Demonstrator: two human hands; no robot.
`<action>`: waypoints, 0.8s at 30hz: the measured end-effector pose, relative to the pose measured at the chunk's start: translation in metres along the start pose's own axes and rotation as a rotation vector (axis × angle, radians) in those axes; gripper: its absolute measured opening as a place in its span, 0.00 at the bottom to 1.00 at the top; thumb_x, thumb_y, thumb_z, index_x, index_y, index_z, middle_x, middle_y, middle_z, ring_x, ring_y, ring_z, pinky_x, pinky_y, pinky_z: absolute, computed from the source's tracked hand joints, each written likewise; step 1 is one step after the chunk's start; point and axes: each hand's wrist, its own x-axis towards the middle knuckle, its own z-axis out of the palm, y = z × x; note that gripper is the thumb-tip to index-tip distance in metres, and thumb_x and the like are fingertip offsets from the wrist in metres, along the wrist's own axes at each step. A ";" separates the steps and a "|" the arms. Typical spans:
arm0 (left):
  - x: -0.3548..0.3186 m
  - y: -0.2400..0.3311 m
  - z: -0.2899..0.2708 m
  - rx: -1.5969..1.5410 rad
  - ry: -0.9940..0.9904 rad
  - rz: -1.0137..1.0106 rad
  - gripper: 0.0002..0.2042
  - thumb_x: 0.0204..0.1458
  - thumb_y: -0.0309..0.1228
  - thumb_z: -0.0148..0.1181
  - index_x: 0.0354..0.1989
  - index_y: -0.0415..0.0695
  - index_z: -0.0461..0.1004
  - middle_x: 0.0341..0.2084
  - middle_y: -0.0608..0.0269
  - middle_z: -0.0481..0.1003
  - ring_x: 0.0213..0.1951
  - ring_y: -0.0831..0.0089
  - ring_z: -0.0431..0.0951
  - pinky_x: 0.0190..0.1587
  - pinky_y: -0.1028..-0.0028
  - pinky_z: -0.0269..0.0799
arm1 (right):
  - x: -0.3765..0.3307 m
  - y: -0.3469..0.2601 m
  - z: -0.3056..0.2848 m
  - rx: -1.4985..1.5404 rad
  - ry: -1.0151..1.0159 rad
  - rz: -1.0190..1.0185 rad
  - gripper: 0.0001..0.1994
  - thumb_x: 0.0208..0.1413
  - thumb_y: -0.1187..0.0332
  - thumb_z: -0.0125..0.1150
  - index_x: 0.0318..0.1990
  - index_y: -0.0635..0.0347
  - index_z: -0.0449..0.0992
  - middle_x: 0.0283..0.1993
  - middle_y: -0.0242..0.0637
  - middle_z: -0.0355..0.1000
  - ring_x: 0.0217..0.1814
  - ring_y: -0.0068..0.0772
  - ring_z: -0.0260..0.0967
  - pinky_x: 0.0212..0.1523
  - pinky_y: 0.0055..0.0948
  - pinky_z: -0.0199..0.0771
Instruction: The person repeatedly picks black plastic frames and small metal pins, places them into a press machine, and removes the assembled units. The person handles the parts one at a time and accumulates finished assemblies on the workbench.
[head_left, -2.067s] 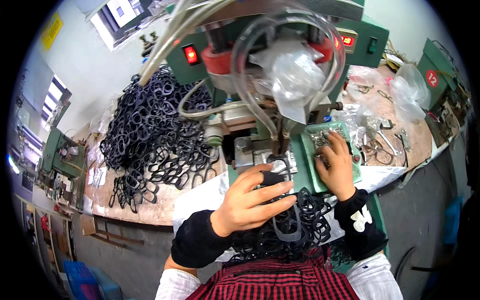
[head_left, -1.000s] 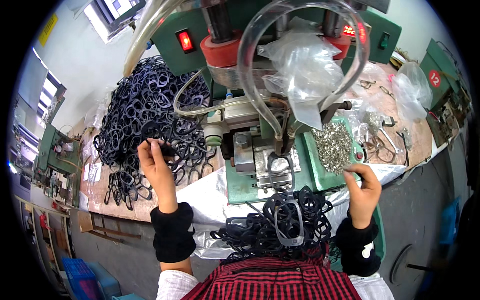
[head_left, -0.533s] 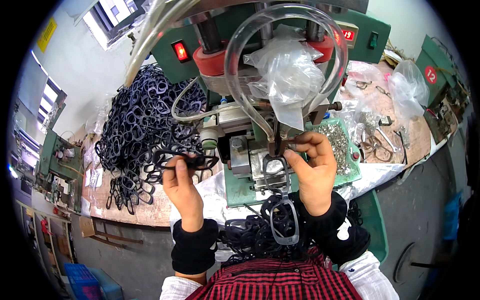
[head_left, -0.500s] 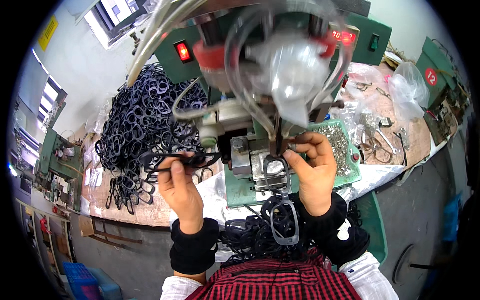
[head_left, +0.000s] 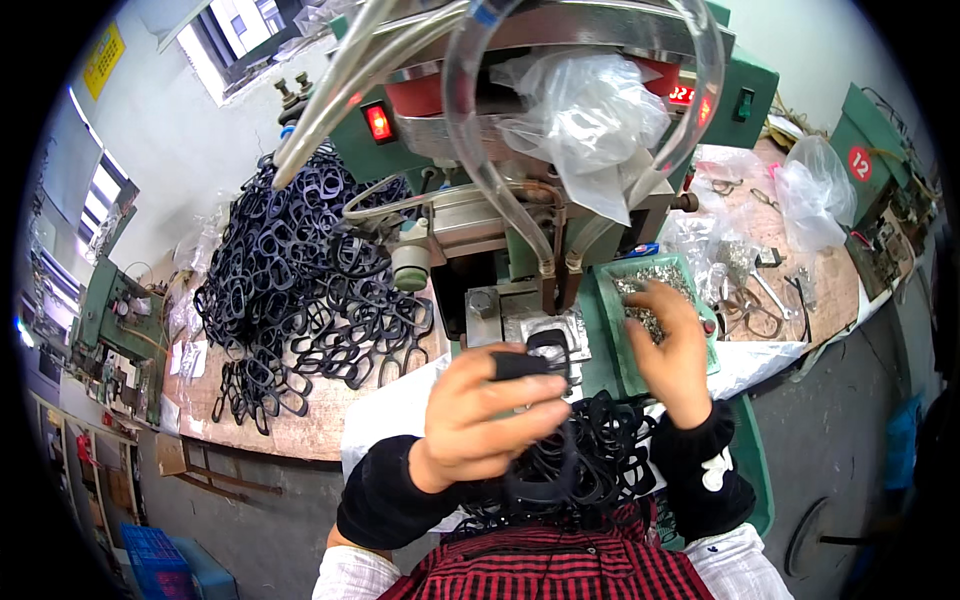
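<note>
In front of the machine's metal fixture [head_left: 485, 315], my left hand [head_left: 490, 420] is closed around a black eyeglass frame [head_left: 548, 345]. One rim of it stands up past my fingertips near the metal block; the rest is blurred or behind my hand. To the right, my right hand [head_left: 672, 355] reaches over a green tray [head_left: 612, 345] of small metal parts [head_left: 655, 275]. Its thumb and fingers are apart, slightly blurred, and I see nothing between them. A heap of dark eyeglass frames [head_left: 610, 430] lies below my hands, against the checked apron [head_left: 540, 570].
A large pile of dark eyeglass frames [head_left: 300, 270] covers the bench on the left. Clear hoses [head_left: 460, 110] and a plastic bag [head_left: 590, 130] hang on the green machine [head_left: 745, 75]. On the right lie a wrench [head_left: 775, 290], loose glasses [head_left: 750, 315] and plastic bags [head_left: 815, 185].
My left hand has come from beside the pile to the front of the fixture. My right hand has left the eyeglass frame at the machine and moved right, over the tray.
</note>
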 end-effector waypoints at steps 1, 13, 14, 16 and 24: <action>-0.003 0.000 0.008 0.031 -0.011 0.025 0.16 0.42 0.26 0.65 0.43 0.46 0.83 0.43 0.61 0.81 0.37 0.61 0.79 0.48 0.58 0.78 | -0.007 0.024 -0.001 -0.211 0.005 0.027 0.12 0.47 0.73 0.67 0.42 0.61 0.80 0.55 0.53 0.73 0.63 0.58 0.66 0.62 0.49 0.66; -0.031 0.003 0.026 0.126 -0.045 -0.025 0.15 0.46 0.27 0.68 0.45 0.49 0.82 0.53 0.60 0.77 0.39 0.64 0.73 0.58 0.52 0.73 | -0.027 0.065 0.002 -0.084 0.186 0.154 0.05 0.53 0.76 0.66 0.38 0.66 0.81 0.42 0.45 0.79 0.47 0.43 0.77 0.53 0.35 0.73; -0.036 0.014 0.025 0.165 0.001 -0.077 0.16 0.47 0.27 0.66 0.47 0.49 0.81 0.53 0.59 0.76 0.45 0.62 0.75 0.61 0.52 0.70 | -0.030 0.063 0.002 0.059 0.252 0.237 0.05 0.56 0.76 0.64 0.38 0.67 0.81 0.41 0.42 0.80 0.45 0.36 0.76 0.51 0.32 0.74; -0.053 0.028 0.011 0.334 0.049 -0.089 0.18 0.46 0.27 0.69 0.48 0.52 0.81 0.54 0.55 0.76 0.50 0.61 0.79 0.63 0.54 0.68 | -0.040 0.070 0.002 0.418 0.375 0.397 0.06 0.63 0.75 0.61 0.42 0.69 0.79 0.40 0.34 0.78 0.42 0.21 0.74 0.46 0.23 0.74; -0.056 -0.051 -0.088 0.910 0.313 -0.592 0.12 0.50 0.21 0.64 0.44 0.41 0.77 0.47 0.58 0.77 0.51 0.59 0.73 0.56 0.65 0.65 | -0.023 0.078 0.024 0.677 0.415 0.478 0.09 0.62 0.73 0.62 0.47 0.67 0.77 0.42 0.33 0.77 0.42 0.22 0.73 0.47 0.21 0.72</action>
